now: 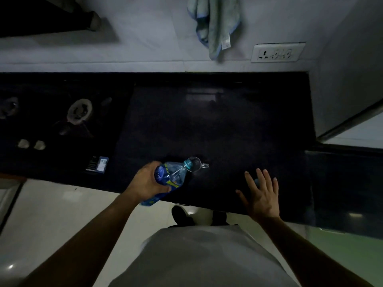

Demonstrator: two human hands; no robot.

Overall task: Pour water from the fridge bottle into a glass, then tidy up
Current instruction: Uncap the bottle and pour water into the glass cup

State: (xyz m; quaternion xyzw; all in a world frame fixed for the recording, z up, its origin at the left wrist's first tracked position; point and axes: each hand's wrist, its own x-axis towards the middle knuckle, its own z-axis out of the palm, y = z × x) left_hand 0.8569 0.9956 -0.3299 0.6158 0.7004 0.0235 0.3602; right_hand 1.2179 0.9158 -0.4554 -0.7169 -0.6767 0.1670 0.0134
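Note:
My left hand (148, 184) grips a clear plastic bottle (170, 176) with a blue and yellow label. The bottle is tilted to the right, its open neck over the rim of a small clear glass (195, 163) with a handle. That glass stands on the black counter (217, 125) near the front edge. My right hand (261, 194) hovers flat over the counter to the right of the glass, fingers spread. A small blue thing, perhaps the bottle cap, shows between its fingers, too dim to be sure.
A gas hob (79, 110) with burners and knobs fills the counter's left part. A green towel (215, 23) hangs on the wall above, next to a socket plate (277, 52). The fridge side (348, 79) rises at the right. Pale floor lies below the counter edge.

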